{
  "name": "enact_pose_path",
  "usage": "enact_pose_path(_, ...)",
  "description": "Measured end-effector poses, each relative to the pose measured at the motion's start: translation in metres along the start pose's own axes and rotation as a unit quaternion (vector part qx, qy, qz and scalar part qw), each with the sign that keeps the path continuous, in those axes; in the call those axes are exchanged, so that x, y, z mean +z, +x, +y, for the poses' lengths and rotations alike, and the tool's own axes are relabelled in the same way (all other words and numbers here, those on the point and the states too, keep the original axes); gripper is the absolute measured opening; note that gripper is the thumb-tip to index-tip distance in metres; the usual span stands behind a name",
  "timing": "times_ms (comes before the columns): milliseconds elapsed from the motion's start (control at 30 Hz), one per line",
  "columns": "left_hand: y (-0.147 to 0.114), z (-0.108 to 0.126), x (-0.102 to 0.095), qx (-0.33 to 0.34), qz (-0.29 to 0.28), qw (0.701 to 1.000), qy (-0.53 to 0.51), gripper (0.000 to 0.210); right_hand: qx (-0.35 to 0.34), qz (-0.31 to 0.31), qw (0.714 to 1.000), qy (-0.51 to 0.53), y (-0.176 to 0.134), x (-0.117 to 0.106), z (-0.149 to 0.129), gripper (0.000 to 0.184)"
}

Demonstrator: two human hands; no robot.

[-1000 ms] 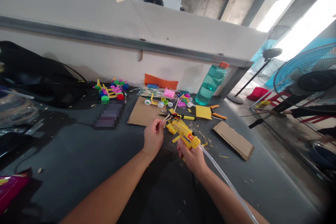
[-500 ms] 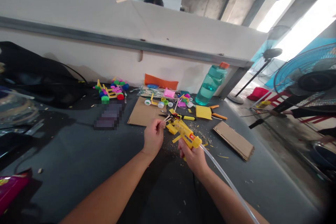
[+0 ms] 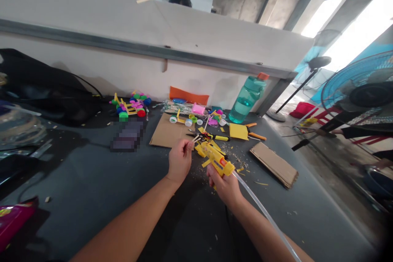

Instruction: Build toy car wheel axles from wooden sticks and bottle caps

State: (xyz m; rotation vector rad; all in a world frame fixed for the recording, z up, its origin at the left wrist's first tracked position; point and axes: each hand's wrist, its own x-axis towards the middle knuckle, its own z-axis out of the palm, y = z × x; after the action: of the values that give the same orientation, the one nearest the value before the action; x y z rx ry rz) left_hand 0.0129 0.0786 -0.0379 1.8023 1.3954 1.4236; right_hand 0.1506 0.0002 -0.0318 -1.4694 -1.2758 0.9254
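A: Taking the teal water bottle (image 3: 247,100) as landmark, where is the yellow hot glue gun (image 3: 215,157)?
B: In front of the bottle and a bit left, on the wearer's side, with a clear glue stick (image 3: 260,204) trailing from its back end.
A: And the grip on it?
B: The right hand (image 3: 226,183) is wrapped round the handle, below the barrel.
A: What about the left hand (image 3: 180,159)?
B: It is farther left of the bottle, thumb and fingertips pinched narrow on thin wooden sticks (image 3: 197,138). I can't tell how many, or whether the nozzle touches them.
A: What lies closer to the bottle?
B: Just in front of it, a yellow square (image 3: 238,131) and 2 orange handles (image 3: 256,136). Left of it, a pink packet (image 3: 198,109) and an orange strip (image 3: 188,96) against the partition.
A: Any cardboard?
B: 2 pieces: a flat cardboard sheet (image 3: 164,131) to the bottle's left, nearer the wearer, and a narrower cardboard piece (image 3: 273,164) in front of it, to the right.
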Motion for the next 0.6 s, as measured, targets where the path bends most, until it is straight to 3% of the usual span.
enact_pose_path(600, -0.0004, 0.0008, -0.0006, 0.012, -0.002, 1.000, 0.006, 0.030, 0.017, 0.007, 1.000, -0.015, -0.0010, 0.0028, -0.0009, 0.040)
